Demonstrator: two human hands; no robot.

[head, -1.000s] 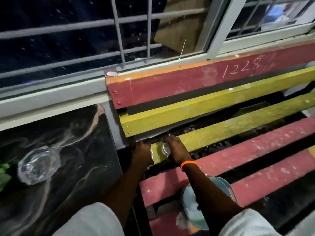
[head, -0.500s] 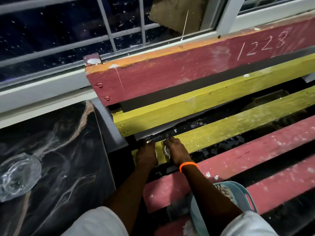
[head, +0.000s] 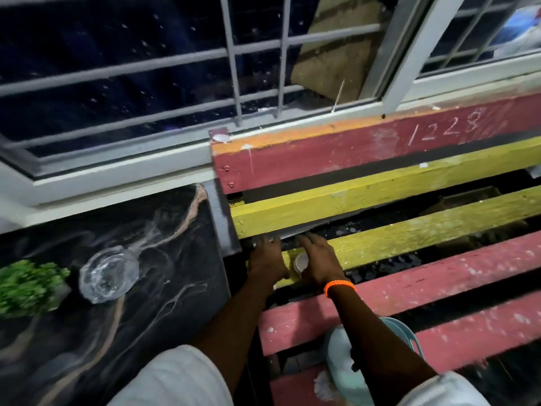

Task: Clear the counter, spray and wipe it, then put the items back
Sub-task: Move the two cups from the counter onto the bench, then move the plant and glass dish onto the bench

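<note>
On the rough yellow slat (head: 409, 232), both hands lie spread flat, left hand (head: 268, 260) and right hand (head: 320, 263) flanking a small round white cup (head: 301, 262).

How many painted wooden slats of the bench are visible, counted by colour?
Red slats: 4 (the back one marked 1228, one beside the right hand, one under the teal tub, one at the bottom edge)
Yellow slats: 2 ()
Total: 6
</note>
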